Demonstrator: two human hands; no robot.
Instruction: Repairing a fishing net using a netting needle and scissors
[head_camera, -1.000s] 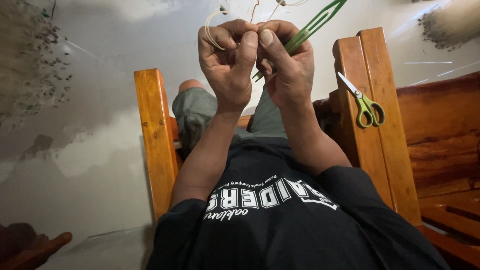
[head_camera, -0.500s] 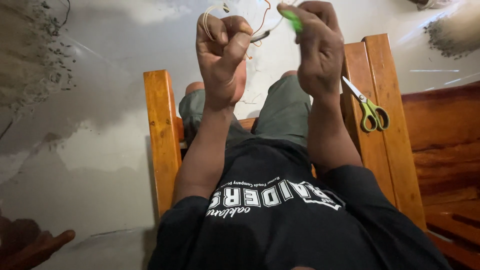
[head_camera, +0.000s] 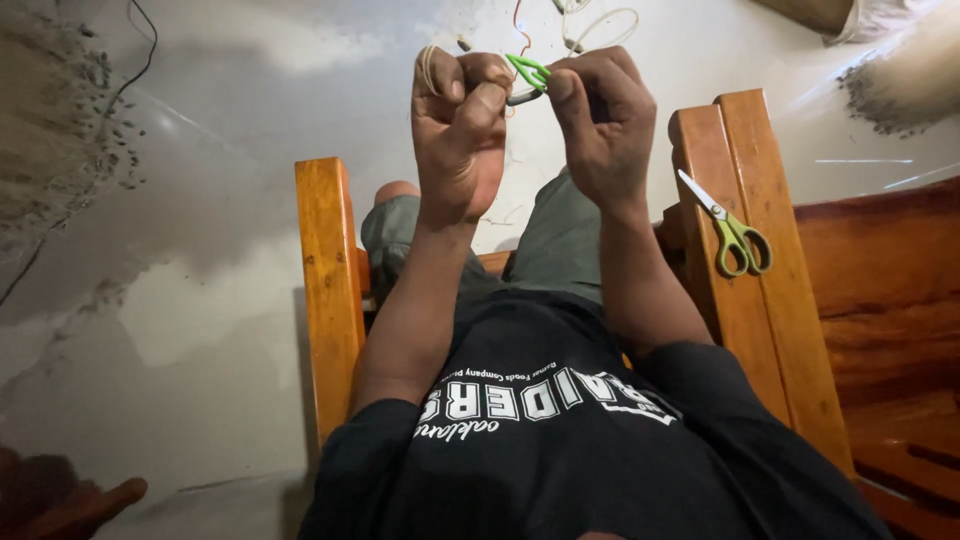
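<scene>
Over grey concrete floor: left hand (head_camera: 462, 130) fisted on thin wire (head_camera: 600, 22), right hand (head_camera: 600, 120) pinching green tool (head_camera: 527, 72); light, floppy, best gripped near end.

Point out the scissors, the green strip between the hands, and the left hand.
scissors (head_camera: 733, 232), head view, near the pivot above the green handles.
green strip (head_camera: 527, 70), head view, on its folded end.
left hand (head_camera: 462, 130), head view, back of the fist.

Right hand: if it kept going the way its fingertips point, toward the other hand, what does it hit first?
Probably the left hand. The right hand pinches a green wire with fingertips aimed left, and only a small gap shows between the thumbs. Depth is unclear from one view.
</scene>
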